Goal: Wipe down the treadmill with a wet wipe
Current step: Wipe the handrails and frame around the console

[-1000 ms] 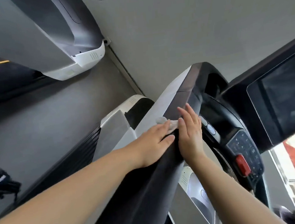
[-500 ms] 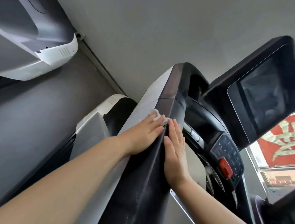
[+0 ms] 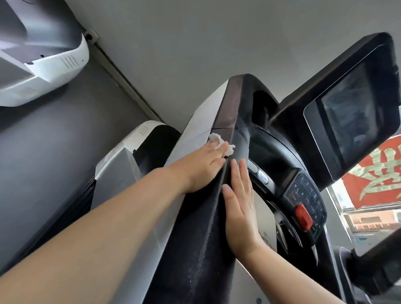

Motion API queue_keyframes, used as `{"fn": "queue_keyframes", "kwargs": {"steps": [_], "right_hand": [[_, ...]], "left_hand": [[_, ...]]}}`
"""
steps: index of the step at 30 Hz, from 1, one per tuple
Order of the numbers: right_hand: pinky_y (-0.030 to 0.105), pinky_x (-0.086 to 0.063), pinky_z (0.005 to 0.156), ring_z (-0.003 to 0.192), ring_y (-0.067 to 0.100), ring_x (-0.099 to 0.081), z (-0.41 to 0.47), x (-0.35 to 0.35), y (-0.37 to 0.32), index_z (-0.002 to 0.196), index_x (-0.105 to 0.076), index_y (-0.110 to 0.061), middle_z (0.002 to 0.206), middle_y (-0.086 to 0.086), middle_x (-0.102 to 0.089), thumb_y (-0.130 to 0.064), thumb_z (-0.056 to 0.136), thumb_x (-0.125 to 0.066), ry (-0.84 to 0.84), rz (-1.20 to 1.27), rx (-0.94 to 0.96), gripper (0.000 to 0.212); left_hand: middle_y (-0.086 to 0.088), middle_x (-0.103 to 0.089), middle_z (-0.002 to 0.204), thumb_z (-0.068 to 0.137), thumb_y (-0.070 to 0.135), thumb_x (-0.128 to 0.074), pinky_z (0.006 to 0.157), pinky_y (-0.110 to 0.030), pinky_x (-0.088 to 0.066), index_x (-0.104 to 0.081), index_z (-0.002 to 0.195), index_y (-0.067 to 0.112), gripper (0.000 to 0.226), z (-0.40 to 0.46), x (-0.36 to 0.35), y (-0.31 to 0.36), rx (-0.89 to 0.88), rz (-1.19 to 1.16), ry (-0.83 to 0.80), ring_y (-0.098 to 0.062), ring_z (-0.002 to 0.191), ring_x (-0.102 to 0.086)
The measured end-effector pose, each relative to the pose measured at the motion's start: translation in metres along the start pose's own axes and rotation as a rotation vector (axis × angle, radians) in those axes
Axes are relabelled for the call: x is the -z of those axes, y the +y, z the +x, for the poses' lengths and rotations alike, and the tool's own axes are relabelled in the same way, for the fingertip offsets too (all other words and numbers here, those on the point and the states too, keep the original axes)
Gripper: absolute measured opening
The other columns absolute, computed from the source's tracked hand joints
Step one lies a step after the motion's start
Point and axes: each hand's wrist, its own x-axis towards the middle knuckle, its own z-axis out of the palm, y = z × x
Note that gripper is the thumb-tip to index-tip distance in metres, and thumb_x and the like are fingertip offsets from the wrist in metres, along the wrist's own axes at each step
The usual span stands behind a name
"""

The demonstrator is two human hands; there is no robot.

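The treadmill's long upright arm, silver-grey on its outer face and black on its inner face point(image 3: 199, 261), was seen running diagonally from the lower centre of the view up toward the console. The left hand point(image 3: 203, 168) was laid flat on the silver-grey face near the top of the arm, fingers extended and held together. A crumpled white wet wipe point(image 3: 51, 157) was pressed beneath its fingertips against the panel, just beside the seam where the silver-grey face met the dark ridge; only the wipe's rumpled edge was exposed beyond the fingers. Whether the wipe was pinched or merely pressed could not be determined.

The right hand point(image 3: 239, 209) was placed flat on the black inner face of the same arm, fingers straight and together, thumb lying along the ridge. Nothing was held in it. The two hands were separated only by the ridge.

To the right, a black keypad with a red stop button point(image 3: 303, 214) was located below a dark tilted rectangular display screen point(image 3: 356, 116). A second treadmill's white and grey housing point(image 3: 41, 59) was visible at upper left, and a red banner with pale characters point(image 3: 390, 174) at the right edge.
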Motion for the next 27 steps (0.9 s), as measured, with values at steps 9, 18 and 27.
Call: {"fn": "queue_keyframes", "kwargs": {"steps": [9,18,27], "right_hand": [[0.002,0.003,0.105,0.14,-0.009,0.003,0.0,-0.001,-0.001,0.132,-0.011,-0.048,0.137,-0.04,-0.001,-0.06,0.075,-0.017,-0.001,0.026,0.008,0.059],[0.015,-0.002,0.115,0.144,0.004,-0.005,0.002,-0.001,0.002,0.134,-0.017,-0.041,0.15,-0.018,-0.014,-0.055,0.076,-0.021,0.042,0.075,0.016,0.059],[0.024,-0.004,0.117,0.144,0.005,-0.005,-0.002,0.0,-0.006,0.147,-0.028,-0.025,0.157,-0.004,-0.016,-0.051,0.082,-0.025,0.049,0.016,-0.021,0.07]], "left_hand": [[0.022,0.011,0.15,0.101,0.035,-0.021,0.098,0.004,0.012,-0.002,0.14,0.039,0.043,-0.068,-0.022,-0.016,-0.123,-0.039,0.0,0.021,0.13,0.018],[0.004,-0.002,0.158,0.103,0.017,-0.03,0.099,-0.001,0.009,-0.016,0.149,0.022,0.049,-0.029,-0.017,-0.008,-0.055,0.009,0.057,0.0,0.142,0.003],[0.032,0.017,0.148,0.072,0.082,0.006,0.108,-0.005,0.008,0.004,0.136,0.051,0.071,-0.172,-0.044,-0.005,-0.137,-0.012,-0.066,0.017,0.134,0.016]]}}
